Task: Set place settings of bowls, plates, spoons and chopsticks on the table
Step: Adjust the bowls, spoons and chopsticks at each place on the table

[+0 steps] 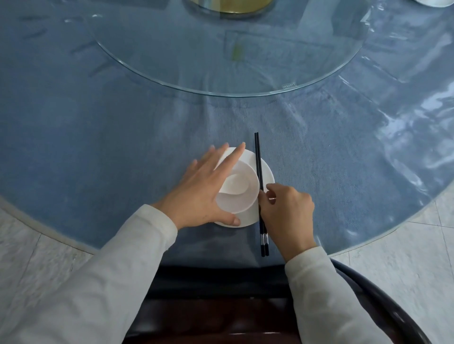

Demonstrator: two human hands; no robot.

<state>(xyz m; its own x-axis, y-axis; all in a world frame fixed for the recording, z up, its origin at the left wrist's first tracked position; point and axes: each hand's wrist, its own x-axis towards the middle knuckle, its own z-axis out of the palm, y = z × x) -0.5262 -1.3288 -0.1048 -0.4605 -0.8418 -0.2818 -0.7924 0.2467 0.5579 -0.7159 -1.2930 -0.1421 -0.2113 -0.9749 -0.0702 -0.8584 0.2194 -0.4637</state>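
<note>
A white plate lies near the table's front edge. On it stands a white bowl with a white spoon inside. My left hand rests over the bowl's left side, fingers spread, thumb on the plate's near rim. A pair of black chopsticks lies across the plate's right edge, pointing away from me. My right hand pinches them at mid-length with thumb and forefinger.
The round table has a blue cloth under clear plastic. A glass turntable on a gold base fills the middle. White dishes show at the far right. A dark wooden chair stands between me and the table.
</note>
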